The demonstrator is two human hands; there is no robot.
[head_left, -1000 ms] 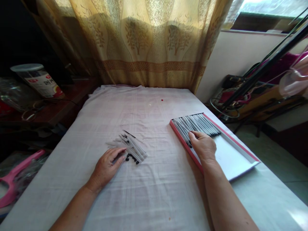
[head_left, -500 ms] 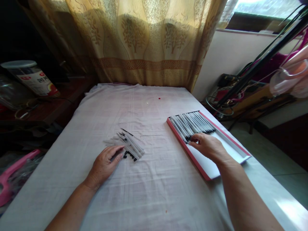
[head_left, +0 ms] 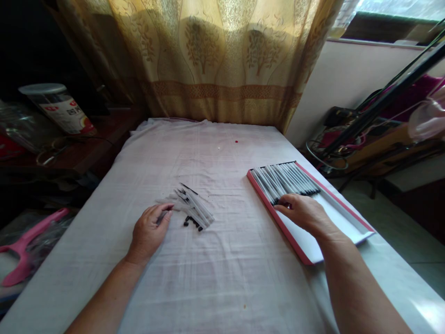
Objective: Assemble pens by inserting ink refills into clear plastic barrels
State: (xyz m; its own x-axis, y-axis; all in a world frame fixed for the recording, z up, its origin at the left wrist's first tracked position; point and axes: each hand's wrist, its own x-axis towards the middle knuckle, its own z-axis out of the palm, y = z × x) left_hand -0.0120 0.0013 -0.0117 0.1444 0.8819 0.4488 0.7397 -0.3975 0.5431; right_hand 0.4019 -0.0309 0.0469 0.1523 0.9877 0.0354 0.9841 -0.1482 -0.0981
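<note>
1. Your left hand (head_left: 151, 232) is at the table (head_left: 215, 278), nearer its left edge than your other hand. The fingers are loosely curved, the thumb and index tips a little apart, grasping nothing that shows.
2. Just beyond those fingertips lie the loose tubes (head_left: 198, 208), pale and partly overlapping, well in from the table's left edge. You cannot tell from here whether your fingertips touch them.
3. Small black bits (head_left: 186, 224) sit along the near side of that pile, and a thin black stick (head_left: 188, 188) lies at its far side.
4. Your right hand (head_left: 302, 213) is over the box (head_left: 302, 243), near the box's left edge. Its thumb and index finger are bent towards each other by the black ends of the row; whether they grasp one cannot be told.
5. The row of tubes (head_left: 285, 178) lies side by side across the far end of the box, black ends towards you. The box's white floor shows from there to its near edge.
6. The box lies along the table's right edge, its red sides slanting towards the near right.
7. A red bit (head_left: 236, 141) lies near the table's far edge, by the curtain (head_left: 222, 55).
</note>
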